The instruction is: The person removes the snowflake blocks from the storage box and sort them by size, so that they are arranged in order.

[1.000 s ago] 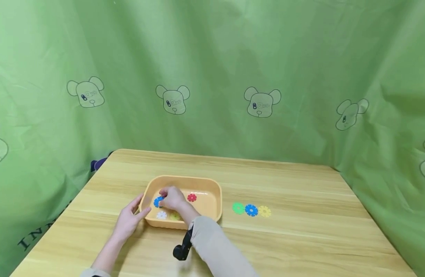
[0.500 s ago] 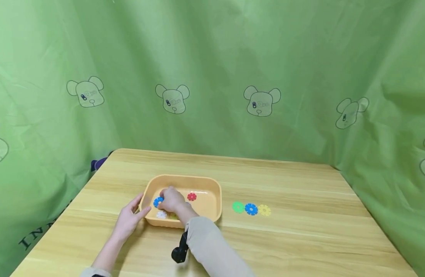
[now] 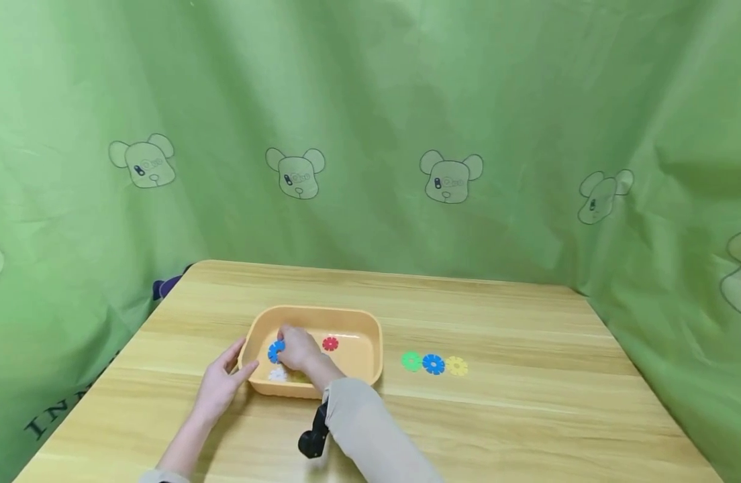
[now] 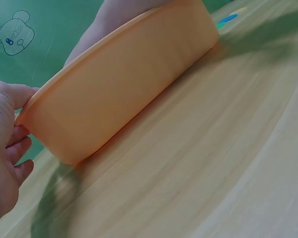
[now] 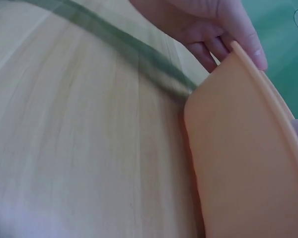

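Note:
An orange plastic basin (image 3: pixel 373 322) stands on the table, with flower-shaped slotted discs inside. At its left end my left hand (image 3: pixel 216 388) grips the rim, thumb over the edge and fingers against the outer wall, as the left wrist view shows. My right hand (image 3: pixel 301 349) reaches into the basin and pinches a blue disc (image 3: pixel 274 352), which looks tilted up; the fingertips are partly hidden. Close below lies a white disc (image 3: pixel 277 375). A yellow disc (image 3: pixel 298 378) is mostly covered by the right hand, and a red disc (image 3: pixel 330 343) lies to its right.
To the right of the basin, a green disc (image 3: pixel 411 361), a blue disc (image 3: pixel 433 364) and a yellow disc (image 3: pixel 457 366) lie in a row on the wooden table (image 3: pixel 527 416). A green curtain (image 3: pixel 370 221) with printed bear heads hangs behind and on both sides.
The right hand has shifted slightly toward the near side and pinches the blue disc, which tilts more now. The left hand keeps its grip on the rim. The head view has swung slightly.

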The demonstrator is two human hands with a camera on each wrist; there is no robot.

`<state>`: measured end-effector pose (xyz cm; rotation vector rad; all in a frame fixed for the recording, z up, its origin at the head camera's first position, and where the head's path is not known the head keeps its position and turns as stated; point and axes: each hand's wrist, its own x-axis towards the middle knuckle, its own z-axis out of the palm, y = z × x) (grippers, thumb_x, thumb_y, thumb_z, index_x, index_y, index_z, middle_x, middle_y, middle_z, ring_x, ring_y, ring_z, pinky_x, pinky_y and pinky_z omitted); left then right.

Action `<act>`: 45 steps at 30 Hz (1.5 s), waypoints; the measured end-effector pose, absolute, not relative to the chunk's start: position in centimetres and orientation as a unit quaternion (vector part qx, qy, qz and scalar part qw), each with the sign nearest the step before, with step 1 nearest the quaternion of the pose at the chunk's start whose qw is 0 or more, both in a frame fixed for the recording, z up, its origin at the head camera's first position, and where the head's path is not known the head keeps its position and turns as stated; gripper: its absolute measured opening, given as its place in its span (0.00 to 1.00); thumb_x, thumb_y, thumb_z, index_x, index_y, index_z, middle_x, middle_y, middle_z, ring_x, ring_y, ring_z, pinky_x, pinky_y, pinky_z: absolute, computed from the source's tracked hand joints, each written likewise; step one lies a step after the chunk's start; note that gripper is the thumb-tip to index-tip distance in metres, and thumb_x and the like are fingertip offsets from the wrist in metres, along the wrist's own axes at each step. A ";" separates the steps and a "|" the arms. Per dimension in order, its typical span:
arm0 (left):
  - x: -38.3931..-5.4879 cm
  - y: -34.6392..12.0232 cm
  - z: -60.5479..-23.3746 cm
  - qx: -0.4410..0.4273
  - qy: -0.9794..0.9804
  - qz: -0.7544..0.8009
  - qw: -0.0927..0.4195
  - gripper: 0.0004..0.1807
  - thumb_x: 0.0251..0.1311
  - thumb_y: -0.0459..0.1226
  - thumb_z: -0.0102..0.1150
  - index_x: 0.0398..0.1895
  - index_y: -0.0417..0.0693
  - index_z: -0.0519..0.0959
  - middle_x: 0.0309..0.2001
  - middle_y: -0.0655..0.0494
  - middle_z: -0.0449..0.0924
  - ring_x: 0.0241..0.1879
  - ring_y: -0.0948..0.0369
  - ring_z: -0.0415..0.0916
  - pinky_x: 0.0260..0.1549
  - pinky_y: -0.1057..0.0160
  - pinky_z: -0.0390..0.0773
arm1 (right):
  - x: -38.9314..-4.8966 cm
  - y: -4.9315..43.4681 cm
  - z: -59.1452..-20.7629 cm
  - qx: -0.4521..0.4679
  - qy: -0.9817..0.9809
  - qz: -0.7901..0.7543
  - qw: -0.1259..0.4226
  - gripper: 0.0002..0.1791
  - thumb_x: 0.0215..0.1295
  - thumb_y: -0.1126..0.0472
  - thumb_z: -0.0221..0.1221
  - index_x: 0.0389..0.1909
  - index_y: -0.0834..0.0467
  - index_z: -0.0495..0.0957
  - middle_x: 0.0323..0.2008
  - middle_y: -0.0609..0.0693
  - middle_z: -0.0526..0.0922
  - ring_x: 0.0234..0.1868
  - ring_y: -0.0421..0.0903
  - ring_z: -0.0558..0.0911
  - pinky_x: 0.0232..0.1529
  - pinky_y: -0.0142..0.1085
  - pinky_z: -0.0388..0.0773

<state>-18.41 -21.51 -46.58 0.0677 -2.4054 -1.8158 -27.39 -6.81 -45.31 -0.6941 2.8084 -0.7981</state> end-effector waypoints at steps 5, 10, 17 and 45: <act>-18.3 -21.6 -46.7 0.019 -0.800 -0.596 0.073 0.35 0.61 0.34 0.57 0.67 0.31 0.55 0.68 0.36 0.51 0.66 0.41 0.50 0.62 0.52 0.58 | -27.4 -6.4 -45.1 -0.239 0.929 -0.274 0.074 0.08 0.54 0.69 0.62 0.33 0.58 0.74 0.27 0.47 0.75 0.29 0.42 0.72 0.30 0.28 0.72; -18.2 -21.4 -47.0 0.017 -0.803 -0.591 0.068 0.36 0.60 0.36 0.58 0.67 0.31 0.55 0.68 0.36 0.51 0.66 0.40 0.50 0.62 0.51 0.59 | -27.4 -5.4 -45.0 -0.248 0.925 -0.275 0.079 0.05 0.55 0.68 0.61 0.32 0.57 0.76 0.29 0.47 0.77 0.29 0.41 0.73 0.29 0.27 0.71; -18.2 -21.3 -47.2 0.026 -0.800 -0.596 0.069 0.35 0.60 0.36 0.58 0.68 0.33 0.55 0.69 0.37 0.51 0.66 0.40 0.50 0.61 0.51 0.60 | -27.3 -3.2 -44.1 -0.222 0.892 -0.385 0.089 0.05 0.55 0.69 0.62 0.34 0.61 0.78 0.21 0.47 0.74 0.18 0.40 0.73 0.17 0.25 0.69; -18.1 -21.4 -46.5 0.016 -0.797 -0.600 0.067 0.36 0.62 0.37 0.57 0.68 0.31 0.53 0.69 0.36 0.49 0.67 0.41 0.49 0.64 0.50 0.54 | -26.6 8.5 -40.9 -0.133 0.795 -0.583 0.101 0.10 0.57 0.74 0.58 0.41 0.70 0.75 0.25 0.52 0.79 0.23 0.50 0.79 0.30 0.44 0.83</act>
